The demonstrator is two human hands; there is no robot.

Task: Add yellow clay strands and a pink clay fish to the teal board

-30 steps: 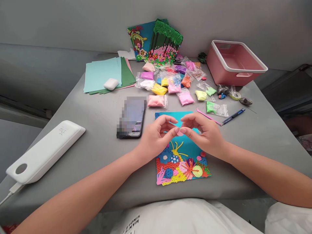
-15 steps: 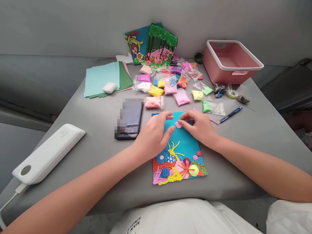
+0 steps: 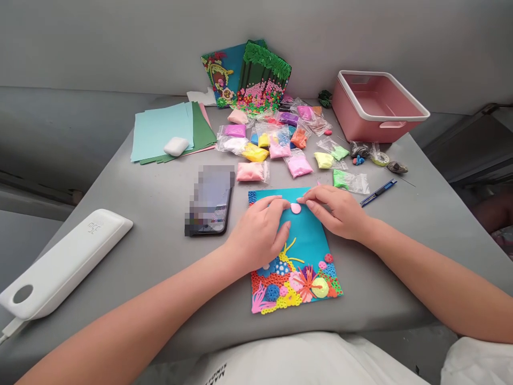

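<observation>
A small flat pink clay disc (image 3: 295, 208) lies on the upper part of a blue board (image 3: 306, 230). Clay coral and flowers in many colours cover the board's lower end, with a blue dotted patch at its upper left corner. My left hand (image 3: 260, 232) rests over the board's left side, its index fingertip at the disc's left edge and its thumb apart. From the right, my right hand (image 3: 339, 211) reaches in with fingers stretched out, the index tip close to the disc's upper right edge. Neither hand grips anything.
Bags of coloured clay (image 3: 278, 144) lie beyond the board. A phone (image 3: 210, 200) and a white power bank (image 3: 66, 262) are on the left, a blue cutter knife (image 3: 379, 192) on the right. Farther back are coloured sheets (image 3: 162, 128), two decorated boards (image 3: 264, 75) and a pink basket (image 3: 364, 123).
My right thumb and finger have let go of the pink disc and drawn slightly right. My left index finger has come down to its edge. The view has shifted slightly.
</observation>
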